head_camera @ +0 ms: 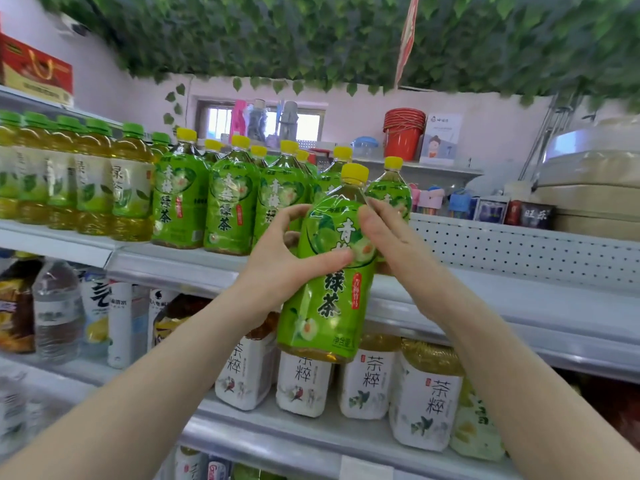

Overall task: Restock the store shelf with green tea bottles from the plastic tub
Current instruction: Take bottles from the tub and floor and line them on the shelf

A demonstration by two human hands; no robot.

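My left hand (280, 258) and right hand (388, 233) both curl their fingers (322, 260) round one green tea bottle (329, 306), before the shelf's (519, 306) front edge.

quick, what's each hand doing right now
Left hand: grips the green-labelled plastic tea bottle with the yellow cap.
Right hand: grips the same bottle near its shoulder.

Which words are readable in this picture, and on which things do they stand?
"青梅绿茶": label of the held bottle.
"茶粹": white-labelled bottles below.
"绿茶": green-capped bottles, blurred but legible.
Too small to read: the red tag on the held bottle.
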